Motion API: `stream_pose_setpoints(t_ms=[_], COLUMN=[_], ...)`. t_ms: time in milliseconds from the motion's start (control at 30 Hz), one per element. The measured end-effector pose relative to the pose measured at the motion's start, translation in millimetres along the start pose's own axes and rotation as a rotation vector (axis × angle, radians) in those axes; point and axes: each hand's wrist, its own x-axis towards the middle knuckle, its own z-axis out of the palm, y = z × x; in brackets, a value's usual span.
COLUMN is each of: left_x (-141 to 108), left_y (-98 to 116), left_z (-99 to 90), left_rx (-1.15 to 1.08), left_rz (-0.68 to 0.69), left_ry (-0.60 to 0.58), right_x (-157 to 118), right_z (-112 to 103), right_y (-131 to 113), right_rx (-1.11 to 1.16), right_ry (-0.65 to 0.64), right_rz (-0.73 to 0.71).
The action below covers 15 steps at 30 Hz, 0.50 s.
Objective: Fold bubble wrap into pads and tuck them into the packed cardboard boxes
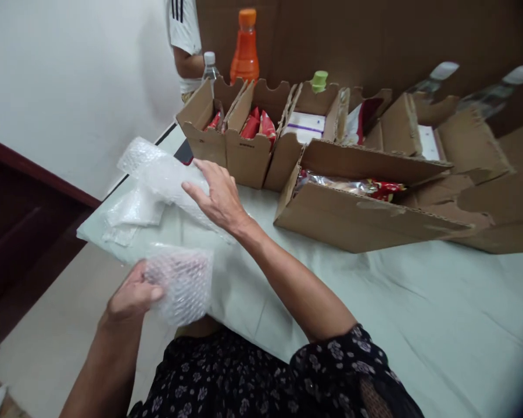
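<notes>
My left hand [133,293] grips a bubble wrap bag [185,284] near the front edge of the table, thumb on top. The bag is slightly blurred, and whether anything lies inside it I cannot tell. Over a pile of clear bubble wrap [163,174] at the table's left end reaches my right hand [218,194], its thumb and fingers apart. Its fingertips rest at or just above the wrap. More crumpled bubble wrap [135,206] lies at the left of the pile. Behind the right hand, a small dark object [183,152] shows in part.
Cardboard bins [248,154] stand along the back with red packets and white boxes inside. One long cardboard box [361,215] lies in front of them. An orange bottle [246,49] and clear bottles rise behind. Another person's arm [189,62] is at the far left. Pale green cloth [375,302] covers the table.
</notes>
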Motion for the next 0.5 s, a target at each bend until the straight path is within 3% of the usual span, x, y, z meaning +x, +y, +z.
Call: stream_pose_setpoints(t_ms=[67,133,233,300,400,500], left_x=[11,19,21,14,-3,-18], left_y=[2,-1,-12,-21,-31,-36], left_z=[29.3,68.0,130.3,164.1,193.6,202.9], left_rx=[-0.024,0.008,0.151,0.254,0.395,0.499], left_rz=[-0.132,-0.193,-0.056,0.054,0.144,0.214], left_ry=[-0.110,-0.219,-0.447,-0.657,-0.891,-0.911], right_x=[-35,-89,-180,-231,-282,-299], right_z=[-21,-52,-95,-115,-127,-123], right_y=[7,22,49,62,70,73], right_rx=[0.153,0.342,0.588,0.621,0.538,0.383], right_ry=[-0.045,-0.086,-0.036,0.056,0.217,0.301], right_rz=[0.007,0.192,0.567,0.716,0.857,0.909])
